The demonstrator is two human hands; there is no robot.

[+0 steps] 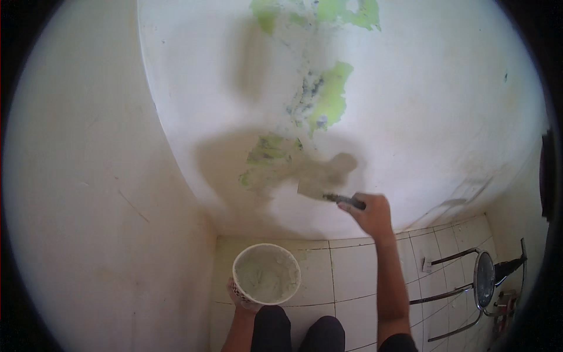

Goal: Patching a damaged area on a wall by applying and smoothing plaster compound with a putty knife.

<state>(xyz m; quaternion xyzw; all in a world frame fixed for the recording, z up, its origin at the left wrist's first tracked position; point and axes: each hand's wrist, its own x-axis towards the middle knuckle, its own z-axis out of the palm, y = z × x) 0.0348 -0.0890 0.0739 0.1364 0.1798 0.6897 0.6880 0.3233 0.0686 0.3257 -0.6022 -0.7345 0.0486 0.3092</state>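
Observation:
My right hand [366, 211] is closed round the dark handle of a putty knife [314, 190], whose wide blade is against the wall [422, 117] just below a patchy area. Green peeled patches [329, 97] run up the wall, with grey, partly coated spots among them. Low at centre-left, my left hand [237, 296] grips a white bucket [240, 258] holding pale, pasty compound. My shadow falls across the lower patches.
A plain side wall [99, 176] stands at the left. Below is a tiled floor [358, 264], where a metal-framed stool [482, 276] stands at the right beside other partly hidden items. A dark object [546, 176] shows at the right edge.

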